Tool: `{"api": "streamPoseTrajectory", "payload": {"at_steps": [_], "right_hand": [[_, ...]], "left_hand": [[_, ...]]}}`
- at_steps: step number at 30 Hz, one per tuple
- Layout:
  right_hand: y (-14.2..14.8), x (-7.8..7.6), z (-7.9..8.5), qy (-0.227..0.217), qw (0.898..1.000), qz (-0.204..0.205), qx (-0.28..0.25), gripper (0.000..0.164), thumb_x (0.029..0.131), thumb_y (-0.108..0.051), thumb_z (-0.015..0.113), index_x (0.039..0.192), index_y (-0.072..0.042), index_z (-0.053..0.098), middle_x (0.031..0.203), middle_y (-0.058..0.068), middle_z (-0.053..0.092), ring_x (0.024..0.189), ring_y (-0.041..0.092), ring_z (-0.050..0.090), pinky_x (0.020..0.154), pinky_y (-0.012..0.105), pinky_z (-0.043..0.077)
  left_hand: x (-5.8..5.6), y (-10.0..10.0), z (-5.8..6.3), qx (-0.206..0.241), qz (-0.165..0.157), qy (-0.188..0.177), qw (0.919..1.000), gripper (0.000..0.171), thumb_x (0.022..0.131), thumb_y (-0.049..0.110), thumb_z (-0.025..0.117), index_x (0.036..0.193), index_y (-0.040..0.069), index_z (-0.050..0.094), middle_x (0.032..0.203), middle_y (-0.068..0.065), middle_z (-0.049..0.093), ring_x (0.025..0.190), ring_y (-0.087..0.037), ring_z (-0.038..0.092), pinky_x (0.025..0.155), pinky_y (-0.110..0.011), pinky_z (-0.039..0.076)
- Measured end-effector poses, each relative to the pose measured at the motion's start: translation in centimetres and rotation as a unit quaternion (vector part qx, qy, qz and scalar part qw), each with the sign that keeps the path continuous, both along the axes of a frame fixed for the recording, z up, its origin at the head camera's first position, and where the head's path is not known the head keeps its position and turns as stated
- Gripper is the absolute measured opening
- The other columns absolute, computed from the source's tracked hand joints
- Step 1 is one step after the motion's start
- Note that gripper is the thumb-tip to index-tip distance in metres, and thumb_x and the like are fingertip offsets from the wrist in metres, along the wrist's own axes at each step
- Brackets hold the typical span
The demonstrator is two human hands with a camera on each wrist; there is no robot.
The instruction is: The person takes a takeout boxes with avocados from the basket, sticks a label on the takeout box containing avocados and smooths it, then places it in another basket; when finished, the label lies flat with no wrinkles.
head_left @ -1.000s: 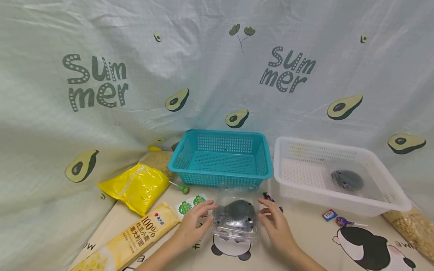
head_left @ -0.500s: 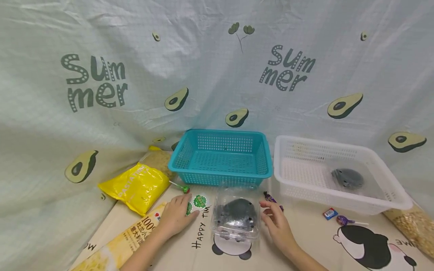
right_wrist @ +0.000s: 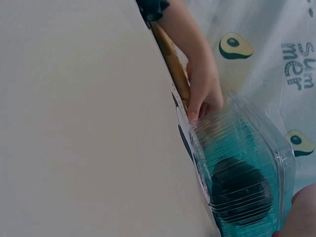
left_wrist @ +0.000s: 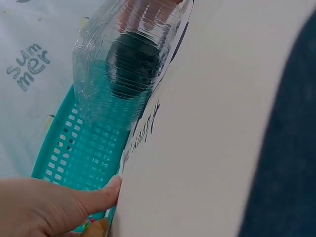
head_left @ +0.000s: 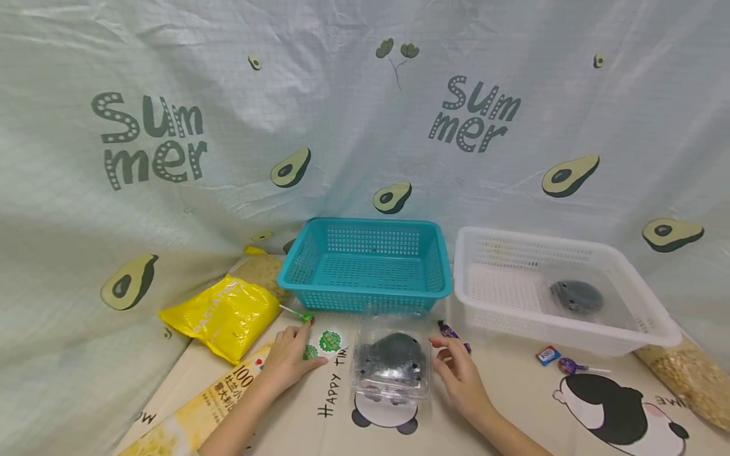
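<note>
A clear plastic clamshell box (head_left: pixel 388 387) with a dark rounded thing (head_left: pixel 396 356) inside lies in front of the turquoise basket. My right hand (head_left: pixel 461 377) is at its right edge, fingers loosely bent and fingertips right beside the box wall. To the box's left, my left hand (head_left: pixel 288 356) lies palm down over part of a sheet of green round stickers (head_left: pixel 331 342), thumb stretched out along the sheet's near side. Its fingertips reach close to a green lollipop (head_left: pixel 308 317). In the left wrist view the thumb (left_wrist: pixel 101 197) touches the table, while most fingers are out of sight.
Behind stands the turquoise basket (head_left: pixel 365 297). The white basket (head_left: pixel 570 332) on the right holds another clear box. Yellow pasta bag (head_left: pixel 228 316) and long pasta pack (head_left: pixel 211 405) lie left. Small candy (head_left: pixel 548 355), purple lollipop (head_left: pixel 568 366) and grain bag (head_left: pixel 692 386) lie right.
My left hand has left the clamshell box and moved left onto the sticker sheet, up toward the green lollipop. My right hand has stayed beside the box. The head view has shifted slightly.
</note>
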State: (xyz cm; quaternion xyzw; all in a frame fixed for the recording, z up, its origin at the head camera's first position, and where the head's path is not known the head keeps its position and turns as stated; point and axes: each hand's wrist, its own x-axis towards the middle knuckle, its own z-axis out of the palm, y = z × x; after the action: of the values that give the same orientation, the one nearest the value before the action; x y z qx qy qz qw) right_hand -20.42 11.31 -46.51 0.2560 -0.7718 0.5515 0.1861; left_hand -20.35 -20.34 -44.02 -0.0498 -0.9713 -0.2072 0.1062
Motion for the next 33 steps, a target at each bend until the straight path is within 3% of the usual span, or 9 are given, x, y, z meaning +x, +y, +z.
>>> {"api": "streamPoseTrajectory", "payload": {"at_steps": [5,12,17,22,27,30,33], "right_hand": [[-0.1,0.0,0.2,0.008,1.000,-0.010,0.006,0.029,0.080,0.008,0.054,0.108,0.001,0.054,0.100,0.009,0.052,0.078,0.008,0.048,0.062,0.021,0.044],[-0.1,0.1,0.6,0.007,1.000,-0.009,0.008,0.028,0.080,0.008,0.054,0.107,0.001,0.055,0.099,0.013,0.052,0.076,0.008,0.048,0.060,0.021,0.044],[0.0,-0.1,0.2,0.020,1.000,-0.006,0.016,0.028,0.080,0.007,0.054,0.108,0.001,0.054,0.100,0.013,0.052,0.077,0.008,0.048,0.060,0.021,0.044],[-0.2,0.7,1.6,0.030,0.999,-0.013,0.019,0.029,0.079,0.011,0.053,0.106,0.003,0.054,0.098,0.018,0.051,0.076,0.010,0.048,0.060,0.021,0.043],[-0.8,1.4,3.6,0.038,0.999,-0.023,0.008,0.028,0.075,0.016,0.053,0.101,0.004,0.055,0.095,0.013,0.052,0.075,0.014,0.048,0.061,0.021,0.043],[-1.0,1.6,4.5,0.067,0.997,-0.013,0.019,0.029,0.074,0.017,0.054,0.100,0.004,0.055,0.093,0.009,0.052,0.075,0.018,0.048,0.060,0.023,0.042],[-1.1,1.6,5.3,0.118,0.993,0.009,0.030,0.031,0.071,0.017,0.057,0.098,0.002,0.055,0.088,0.009,0.053,0.074,0.019,0.047,0.060,0.024,0.039]], "left_hand": [[-0.5,-0.4,0.3,-0.005,-0.008,-0.008,0.9999,0.075,0.066,0.031,0.075,0.127,-0.002,0.045,0.109,-0.022,0.053,0.093,-0.035,0.051,0.081,-0.044,0.043],[-1.2,-1.1,0.7,0.030,0.002,-0.096,0.9949,0.067,0.067,0.030,0.075,0.121,-0.001,0.050,0.111,-0.018,0.052,0.101,-0.030,0.051,0.086,-0.044,0.042],[-1.6,-1.2,0.8,0.058,0.003,-0.129,0.9899,0.064,0.067,0.030,0.076,0.118,0.000,0.052,0.110,-0.015,0.055,0.102,-0.029,0.049,0.085,-0.044,0.042],[-1.8,-1.2,0.5,0.091,-0.006,-0.108,0.9900,0.047,0.069,0.032,0.075,0.106,0.009,0.058,0.096,-0.005,0.057,0.089,-0.021,0.048,0.077,-0.037,0.041],[-1.5,-1.6,0.6,0.151,-0.048,-0.064,0.9853,0.015,0.076,0.023,0.069,0.086,0.017,0.060,0.079,0.003,0.054,0.075,-0.013,0.046,0.068,-0.030,0.041],[-0.9,-1.7,1.5,0.171,-0.072,-0.036,0.9820,0.010,0.078,0.022,0.067,0.083,0.018,0.059,0.076,0.006,0.056,0.075,-0.012,0.049,0.071,-0.030,0.044],[0.0,-1.0,3.4,0.188,-0.078,-0.021,0.9789,0.010,0.080,0.028,0.065,0.083,0.020,0.060,0.077,0.010,0.058,0.078,-0.009,0.052,0.076,-0.033,0.047]]}}
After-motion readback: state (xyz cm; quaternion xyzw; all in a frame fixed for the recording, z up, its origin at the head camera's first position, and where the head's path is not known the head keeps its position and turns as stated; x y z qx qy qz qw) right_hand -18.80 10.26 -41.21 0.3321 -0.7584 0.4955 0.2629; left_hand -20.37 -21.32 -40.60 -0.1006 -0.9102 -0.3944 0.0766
